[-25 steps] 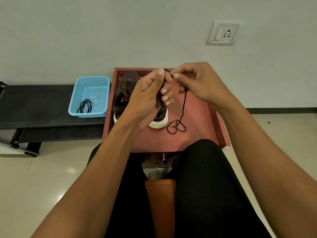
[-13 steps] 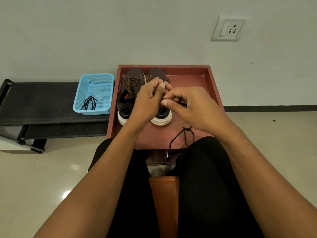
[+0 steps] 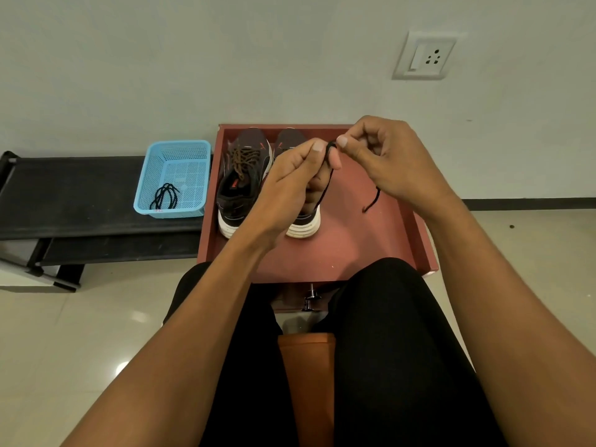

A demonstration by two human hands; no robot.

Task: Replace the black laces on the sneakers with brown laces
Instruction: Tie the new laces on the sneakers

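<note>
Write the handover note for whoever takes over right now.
Hands: left hand and right hand both pinch the black lace above the right sneaker.
Things: both sneakers stand on the red tray; an old lace lies in the blue basket.
Done: left sneaker wears brown laces.
Left: drop this lace in the basket, lace the right sneaker brown; no spare brown lace in view.

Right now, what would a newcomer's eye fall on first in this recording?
The left hand and right hand meet mid-frame, pinching a black lace above the red tray. Behind them, one sneaker already wears brown laces. Left of the tray, a blue basket holds another coiled black lace.
</note>
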